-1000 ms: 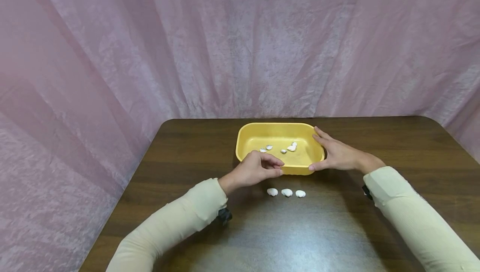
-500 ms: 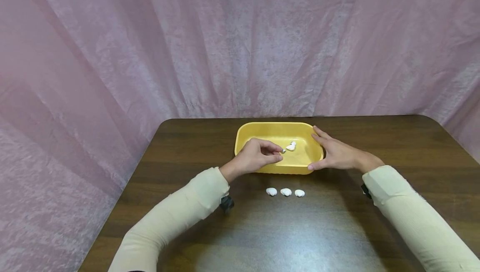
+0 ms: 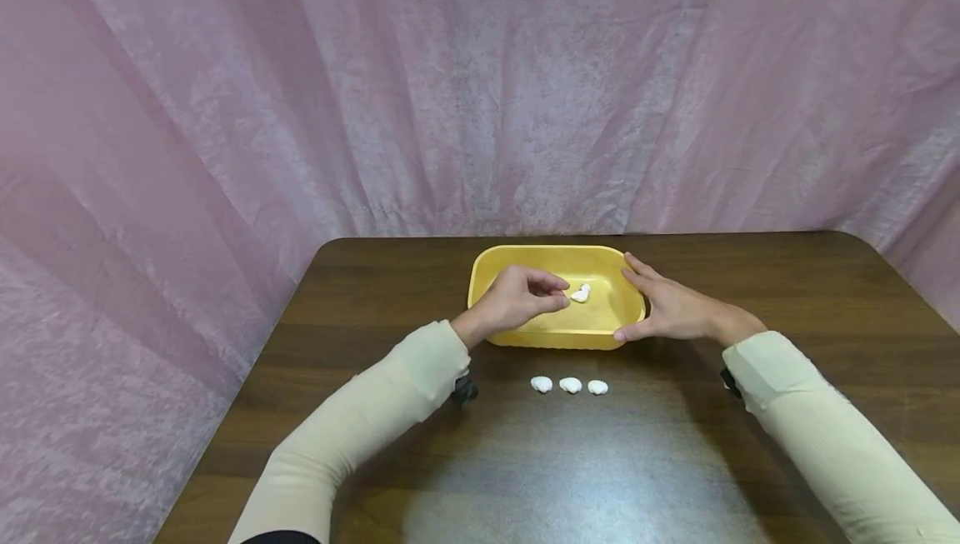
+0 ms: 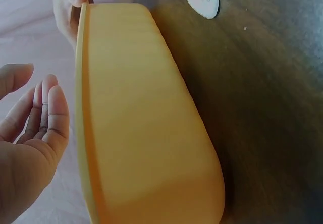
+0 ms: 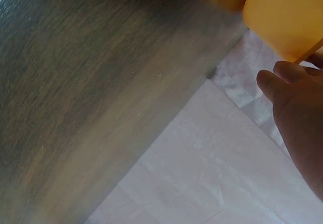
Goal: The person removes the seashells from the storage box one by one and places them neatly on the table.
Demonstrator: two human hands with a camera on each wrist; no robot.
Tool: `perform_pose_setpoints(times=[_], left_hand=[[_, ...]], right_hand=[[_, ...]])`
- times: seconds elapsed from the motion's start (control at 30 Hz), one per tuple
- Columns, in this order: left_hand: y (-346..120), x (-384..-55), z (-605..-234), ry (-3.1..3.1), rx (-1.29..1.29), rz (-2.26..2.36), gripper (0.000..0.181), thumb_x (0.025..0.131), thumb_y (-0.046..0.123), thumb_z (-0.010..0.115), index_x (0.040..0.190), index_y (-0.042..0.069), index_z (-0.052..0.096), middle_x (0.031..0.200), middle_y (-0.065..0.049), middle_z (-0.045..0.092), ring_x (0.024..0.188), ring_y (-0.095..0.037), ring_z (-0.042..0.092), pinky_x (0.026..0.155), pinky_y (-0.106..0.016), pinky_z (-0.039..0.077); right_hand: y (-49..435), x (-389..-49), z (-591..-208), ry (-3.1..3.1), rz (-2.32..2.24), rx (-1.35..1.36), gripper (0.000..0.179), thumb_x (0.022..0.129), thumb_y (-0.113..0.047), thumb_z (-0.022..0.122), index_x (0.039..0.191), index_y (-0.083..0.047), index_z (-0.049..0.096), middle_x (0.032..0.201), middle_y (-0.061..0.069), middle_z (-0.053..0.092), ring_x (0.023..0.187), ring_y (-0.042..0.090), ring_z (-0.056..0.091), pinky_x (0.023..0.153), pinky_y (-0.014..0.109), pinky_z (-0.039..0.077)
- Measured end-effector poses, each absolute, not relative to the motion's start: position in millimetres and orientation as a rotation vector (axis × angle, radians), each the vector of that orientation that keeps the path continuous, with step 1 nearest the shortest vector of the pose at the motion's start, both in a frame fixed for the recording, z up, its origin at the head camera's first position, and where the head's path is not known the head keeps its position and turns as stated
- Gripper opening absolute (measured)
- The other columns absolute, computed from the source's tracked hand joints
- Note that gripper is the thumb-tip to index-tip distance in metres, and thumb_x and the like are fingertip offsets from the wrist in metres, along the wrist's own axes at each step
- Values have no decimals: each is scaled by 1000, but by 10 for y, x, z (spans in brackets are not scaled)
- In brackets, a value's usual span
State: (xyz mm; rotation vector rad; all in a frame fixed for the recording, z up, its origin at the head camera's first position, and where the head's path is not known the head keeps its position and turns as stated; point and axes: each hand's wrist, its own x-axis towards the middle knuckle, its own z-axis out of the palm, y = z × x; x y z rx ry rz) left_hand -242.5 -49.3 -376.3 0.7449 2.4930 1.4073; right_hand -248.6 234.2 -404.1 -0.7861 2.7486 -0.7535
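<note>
A shallow yellow plastic tub (image 3: 558, 339) stands on the table with small white seashells (image 3: 581, 295) inside. My left hand (image 3: 517, 301) reaches over its front rim, fingertips just left of those shells. In the left wrist view, the left thumb is apart from the loosely bent fingers (image 4: 58, 108), and nothing shows between them. The left hand hides part of the tub's floor. My right hand (image 3: 671, 302) holds the tub's right end, thumb at the front corner and fingers along the rim.
Three white seashells lie in a row before the tub: a left one (image 3: 542, 384), a middle one (image 3: 570, 385) and a right one (image 3: 597, 387). The dark wooden table (image 3: 405, 294) has a pink curtain (image 3: 480, 94) behind it.
My left hand has moved from the tub's front rim farther in and slightly right, toward the white shells. It now covers the smaller shells seen earlier. The right hand keeps its hold.
</note>
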Motion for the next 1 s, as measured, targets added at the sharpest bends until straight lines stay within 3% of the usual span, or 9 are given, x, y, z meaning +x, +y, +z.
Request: perform_pose_setpoints(times=[0.37,0.57,0.8,1.0], left_hand=[[-354,-2568,-3787,2455,704,1426,29,90,12,75,117,2,73,100,-8,75,88,-11,69,73,-19,53],[-270,-2629,-3824,2424,673,1443,34,91,12,75,121,-2,70,101,-9,75,92,-27,73,70,-19,52],[-179,-2707,-3851,2452,636,1429,34,91,12,75,122,-1,70,103,-6,75,91,-12,70,71,-20,52],[-123,-2767,-3882,2474,631,1400,35,91,13,75,123,-1,69,104,-5,75,93,-11,70,73,-19,52]], right_hand=[[2365,-2487,-4032,2759,-758,-784,117,76,-51,84,150,17,22,163,27,4,146,48,17,114,61,23],[2363,-2493,-4041,2757,-767,-800,117,75,-49,85,149,18,23,162,29,4,145,49,16,113,61,23],[2361,-2492,-4042,2760,-779,-805,118,75,-49,85,149,18,22,162,29,4,145,48,17,114,61,23],[2344,-2480,-4044,2741,-787,-803,118,75,-49,85,149,18,21,163,28,3,145,49,16,114,61,23]])
